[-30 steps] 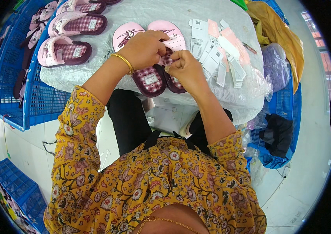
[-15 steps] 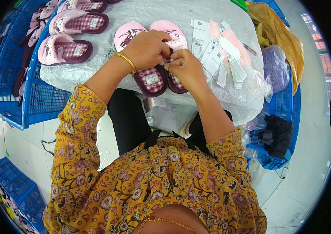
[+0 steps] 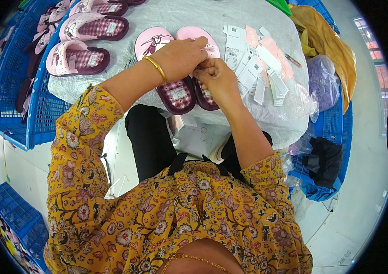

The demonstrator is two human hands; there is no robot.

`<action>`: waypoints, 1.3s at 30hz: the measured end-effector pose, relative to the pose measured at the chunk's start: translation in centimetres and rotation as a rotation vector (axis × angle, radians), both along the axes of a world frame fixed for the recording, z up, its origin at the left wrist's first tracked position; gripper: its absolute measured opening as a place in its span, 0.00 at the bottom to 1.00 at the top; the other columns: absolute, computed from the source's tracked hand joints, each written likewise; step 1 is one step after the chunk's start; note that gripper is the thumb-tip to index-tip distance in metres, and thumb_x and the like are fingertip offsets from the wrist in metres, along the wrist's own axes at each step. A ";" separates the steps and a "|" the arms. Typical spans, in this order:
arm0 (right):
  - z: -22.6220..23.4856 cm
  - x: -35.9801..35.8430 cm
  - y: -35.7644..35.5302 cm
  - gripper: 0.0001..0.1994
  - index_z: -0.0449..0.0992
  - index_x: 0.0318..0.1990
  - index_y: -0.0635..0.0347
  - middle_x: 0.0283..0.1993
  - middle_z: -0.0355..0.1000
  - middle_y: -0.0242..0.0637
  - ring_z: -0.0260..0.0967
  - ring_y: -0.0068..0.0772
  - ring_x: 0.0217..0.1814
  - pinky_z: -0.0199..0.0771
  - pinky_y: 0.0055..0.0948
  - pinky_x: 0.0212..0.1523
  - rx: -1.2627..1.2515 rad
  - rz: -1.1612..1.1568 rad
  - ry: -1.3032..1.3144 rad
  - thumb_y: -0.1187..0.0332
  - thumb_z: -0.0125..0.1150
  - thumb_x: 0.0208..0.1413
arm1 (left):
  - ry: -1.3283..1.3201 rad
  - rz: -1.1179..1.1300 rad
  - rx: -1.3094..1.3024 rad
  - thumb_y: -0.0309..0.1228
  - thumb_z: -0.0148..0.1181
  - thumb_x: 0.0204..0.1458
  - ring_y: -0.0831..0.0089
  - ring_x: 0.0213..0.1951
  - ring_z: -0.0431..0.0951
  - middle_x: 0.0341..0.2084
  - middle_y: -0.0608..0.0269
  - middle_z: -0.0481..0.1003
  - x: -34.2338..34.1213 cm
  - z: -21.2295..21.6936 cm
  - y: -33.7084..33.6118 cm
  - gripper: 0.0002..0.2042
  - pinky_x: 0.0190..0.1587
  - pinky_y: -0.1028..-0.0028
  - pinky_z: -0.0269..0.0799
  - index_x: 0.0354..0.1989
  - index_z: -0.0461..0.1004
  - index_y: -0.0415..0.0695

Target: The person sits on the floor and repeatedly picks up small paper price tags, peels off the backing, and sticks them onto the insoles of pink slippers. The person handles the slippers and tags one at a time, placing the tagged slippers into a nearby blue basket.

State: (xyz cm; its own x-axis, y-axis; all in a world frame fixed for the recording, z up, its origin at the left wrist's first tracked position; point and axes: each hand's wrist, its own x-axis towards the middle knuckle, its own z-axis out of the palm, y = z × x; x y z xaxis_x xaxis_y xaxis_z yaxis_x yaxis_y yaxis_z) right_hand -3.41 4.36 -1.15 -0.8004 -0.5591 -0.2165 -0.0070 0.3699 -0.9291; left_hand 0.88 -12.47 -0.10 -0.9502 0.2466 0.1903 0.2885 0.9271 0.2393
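Note:
A pair of pink slippers with dark plum check insoles lies side by side on the table, toes away from me. The left slipper (image 3: 175, 94) shows its drawn figure and insole label; my left wrist, with a gold bangle, crosses it. My left hand (image 3: 184, 58) is closed over the upper of the right slipper (image 3: 193, 33), fingertips bent down near its strap edge. Just beside it my right hand (image 3: 219, 80) pinches at the same slipper's opening. The fingertips meet there, and what lies between them is hidden.
Several matching slippers (image 3: 80, 59) stand in a row at the table's left. White and pink tags (image 3: 251, 68) lie right of the pair, near a thin pen-like tool (image 3: 293, 60). Blue crates (image 3: 43, 109) with slippers flank the left; plastic bags (image 3: 324, 82) hang over a crate at right.
My left hand has shifted slightly right and its forearm has swung outward to the left. The right hand stays at the slipper's opening with its fingers closer to the left hand.

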 end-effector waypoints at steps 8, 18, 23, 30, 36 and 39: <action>-0.3 0.6 0.0 0.11 0.77 0.47 0.65 0.39 0.75 0.31 0.69 0.18 0.38 0.70 0.19 0.38 -0.462 -0.041 -0.235 0.72 0.62 0.59 | 0.254 -0.057 0.064 0.20 0.59 0.45 0.57 0.51 0.72 0.48 0.58 0.68 2.6 2.3 -0.5 0.12 0.48 0.63 0.74 0.40 0.72 0.43; -0.5 0.6 0.2 0.07 0.72 0.44 0.65 0.34 0.70 0.28 0.65 0.16 0.35 0.66 0.18 0.36 -0.426 0.046 -0.161 0.74 0.58 0.60 | 0.379 0.098 0.130 0.26 0.60 0.46 0.61 0.52 0.70 0.48 0.63 0.71 6.6 1.7 -1.9 0.05 0.57 0.63 0.65 0.32 0.78 0.48; -0.6 2.6 -0.9 0.11 0.70 0.45 0.65 0.32 0.72 0.31 0.66 0.16 0.30 0.68 0.19 0.33 -0.273 0.096 0.095 0.75 0.61 0.56 | 0.353 0.189 0.109 0.28 0.60 0.45 0.63 0.58 0.68 0.53 0.66 0.71 6.8 -1.4 -2.7 0.08 0.59 0.62 0.62 0.34 0.82 0.52; -1.4 3.4 -2.5 0.13 0.69 0.43 0.63 0.26 0.74 0.34 0.70 0.20 0.24 0.69 0.23 0.28 -0.041 0.054 0.475 0.78 0.64 0.51 | 0.171 0.219 0.151 0.29 0.58 0.45 0.62 0.57 0.68 0.52 0.66 0.71 5.9 -2.6 -3.1 0.14 0.60 0.62 0.60 0.40 0.82 0.56; -2.3 3.3 -3.0 0.13 0.70 0.41 0.61 0.26 0.76 0.38 0.74 0.31 0.25 0.72 0.29 0.29 0.044 0.048 0.721 0.77 0.64 0.48 | 0.161 0.234 0.180 0.28 0.58 0.45 0.62 0.55 0.68 0.51 0.66 0.71 5.7 -3.1 -3.2 0.15 0.59 0.62 0.59 0.43 0.81 0.57; -2.4 3.3 -3.3 0.13 0.69 0.39 0.60 0.25 0.74 0.40 0.74 0.42 0.27 0.72 0.37 0.28 0.022 0.036 0.787 0.79 0.63 0.46 | 0.177 0.237 0.188 0.28 0.59 0.46 0.63 0.55 0.69 0.50 0.66 0.71 5.8 -3.2 -3.2 0.15 0.58 0.62 0.60 0.42 0.81 0.56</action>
